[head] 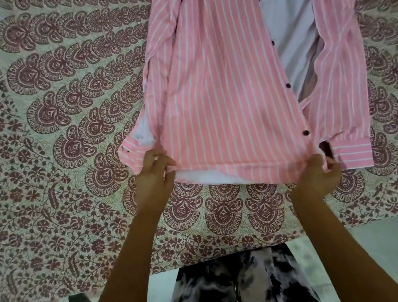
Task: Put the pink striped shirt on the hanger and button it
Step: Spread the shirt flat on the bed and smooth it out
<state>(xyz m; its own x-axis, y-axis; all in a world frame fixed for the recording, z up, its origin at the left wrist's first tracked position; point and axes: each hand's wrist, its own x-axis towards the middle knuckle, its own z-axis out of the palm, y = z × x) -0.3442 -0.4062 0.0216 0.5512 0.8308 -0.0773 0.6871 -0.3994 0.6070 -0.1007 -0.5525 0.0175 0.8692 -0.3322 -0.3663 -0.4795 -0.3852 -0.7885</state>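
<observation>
The pink striped shirt (220, 80) lies front-up on the patterned bedspread (54, 123), unbuttoned, its pale inside showing in the gap down the middle. Dark buttons (305, 132) run along the edge of the left front panel. My left hand (154, 177) pinches the hem at that panel's left corner. My right hand (319, 175) pinches the hem at the panel's right corner, just below the lowest button. A sleeve with its cuff (355, 153) lies to the right of my right hand. No hanger is visible; the collar end is out of view at the top.
The bedspread covers the whole bed and its near edge (211, 257) runs across in front of my legs. Below it lies a tiled floor (371, 261) with a black triangle border at the left.
</observation>
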